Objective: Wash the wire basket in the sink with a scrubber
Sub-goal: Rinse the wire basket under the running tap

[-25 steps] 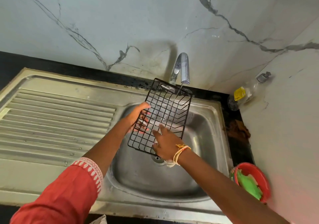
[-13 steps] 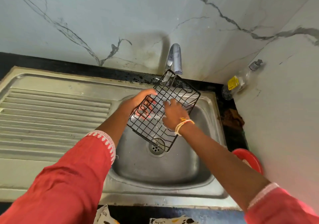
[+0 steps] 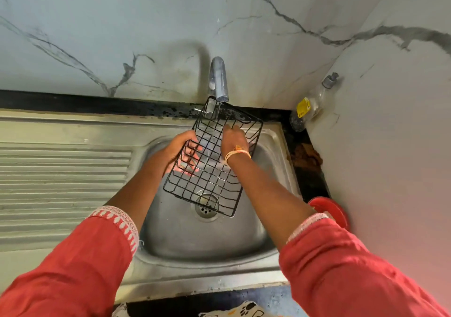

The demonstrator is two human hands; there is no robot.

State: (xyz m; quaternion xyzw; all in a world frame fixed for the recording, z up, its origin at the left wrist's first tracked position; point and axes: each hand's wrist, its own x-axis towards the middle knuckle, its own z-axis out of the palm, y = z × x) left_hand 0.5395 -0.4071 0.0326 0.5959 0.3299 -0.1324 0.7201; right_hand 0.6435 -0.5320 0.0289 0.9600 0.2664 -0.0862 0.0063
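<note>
Two hands on wire basket (image 3: 207,168). Left hand (image 3: 181,150) fingers curled round its left rim, showing through mesh. Right hand (image 3: 234,137) fingers flat, rubbing mesh inside. Basket tilted over sink (image 3: 275,141), top under tap (image 3: 219,77). Looks like rinsing step. Next: fetch scrubber, none in view.

The wire basket (image 3: 212,157) was thin black-coated metal wire with a slight sheen. The sink (image 3: 210,241) and its ribbed drainboard were brushed stainless steel, dull and water-marked. The tap (image 3: 219,77) was polished chrome. Glossy white veined marble lined the walls. The sleeves (image 3: 73,268) were matt red cloth with white woven trim.
</note>
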